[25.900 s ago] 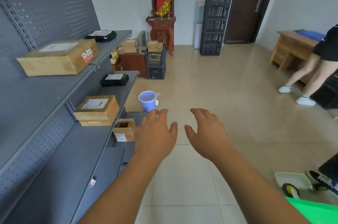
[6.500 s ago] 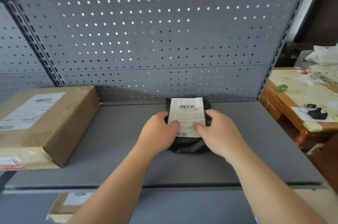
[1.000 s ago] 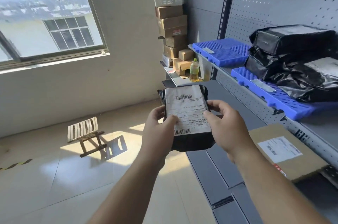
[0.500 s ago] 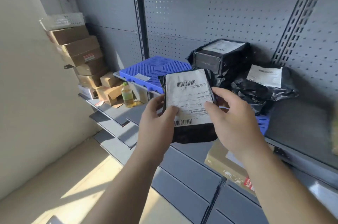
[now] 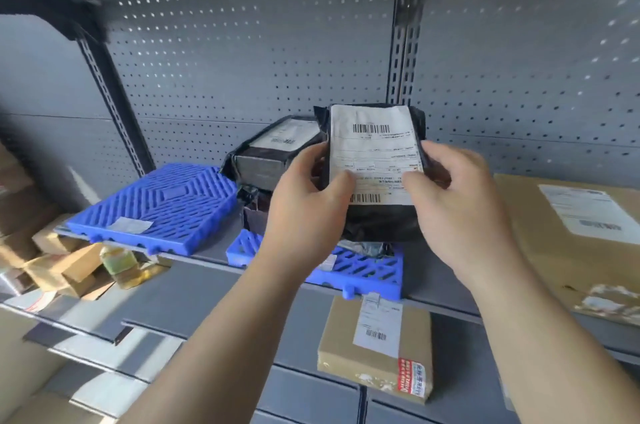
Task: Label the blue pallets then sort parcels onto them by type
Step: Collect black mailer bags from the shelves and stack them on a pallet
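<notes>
Near the pallet (image 5: 363, 273), the parcel (image 5: 375, 160) is held upright (perhaps slightly tilted).

**Looks like a parcel stockroom to me**

Grey metal shelving (image 5: 242, 77) with perforated back panels is filling the whole view, and it's carrying blue pallets (image 5: 156, 205), black mailer bags (image 5: 273, 153) and cardboard boxes (image 5: 374, 347), all wearing barcoded shipping labels.

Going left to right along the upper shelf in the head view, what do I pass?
Left blue pallet → stacked black parcel → held black parcel → large cardboard box.
</notes>
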The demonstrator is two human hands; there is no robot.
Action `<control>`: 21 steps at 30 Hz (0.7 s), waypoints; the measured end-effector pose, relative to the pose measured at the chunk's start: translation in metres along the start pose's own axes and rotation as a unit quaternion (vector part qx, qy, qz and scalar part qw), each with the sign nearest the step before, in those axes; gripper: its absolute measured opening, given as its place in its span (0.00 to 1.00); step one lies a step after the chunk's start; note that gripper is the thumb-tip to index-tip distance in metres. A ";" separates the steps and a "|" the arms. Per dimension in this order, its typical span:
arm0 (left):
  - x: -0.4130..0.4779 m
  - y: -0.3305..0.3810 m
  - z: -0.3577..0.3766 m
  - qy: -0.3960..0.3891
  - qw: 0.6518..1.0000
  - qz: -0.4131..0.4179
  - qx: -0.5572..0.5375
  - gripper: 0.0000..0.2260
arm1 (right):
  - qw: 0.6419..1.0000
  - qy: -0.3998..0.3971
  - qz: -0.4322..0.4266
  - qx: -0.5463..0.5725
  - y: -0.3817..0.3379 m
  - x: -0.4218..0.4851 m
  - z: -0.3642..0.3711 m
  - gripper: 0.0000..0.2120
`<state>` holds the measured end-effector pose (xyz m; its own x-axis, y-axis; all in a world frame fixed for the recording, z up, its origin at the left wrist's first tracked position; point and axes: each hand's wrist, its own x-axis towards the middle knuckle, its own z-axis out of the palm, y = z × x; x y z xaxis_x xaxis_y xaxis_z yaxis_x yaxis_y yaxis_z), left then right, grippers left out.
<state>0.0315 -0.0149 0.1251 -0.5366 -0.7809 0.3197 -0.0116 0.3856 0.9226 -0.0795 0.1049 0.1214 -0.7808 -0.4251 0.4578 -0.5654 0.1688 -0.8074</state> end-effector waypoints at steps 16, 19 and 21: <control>0.085 -0.014 0.054 -0.083 0.981 -0.002 0.175 0.14 | 0.992 -0.060 0.076 -0.082 0.045 0.088 0.017 0.22; 0.093 -0.013 0.057 -0.108 0.973 0.005 0.203 0.24 | 0.993 -0.039 0.077 -0.080 0.053 0.095 0.023 0.19; 0.097 -0.015 0.059 -0.128 0.963 0.012 0.237 0.26 | 0.992 -0.042 0.072 -0.092 0.056 0.097 0.029 0.17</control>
<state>-0.0705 -0.0677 0.1299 -0.7305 -0.6464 0.2202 -0.3477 0.6296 0.6948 -0.1789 0.0474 0.1099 -0.8361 -0.4567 0.3040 -0.4950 0.3891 -0.7769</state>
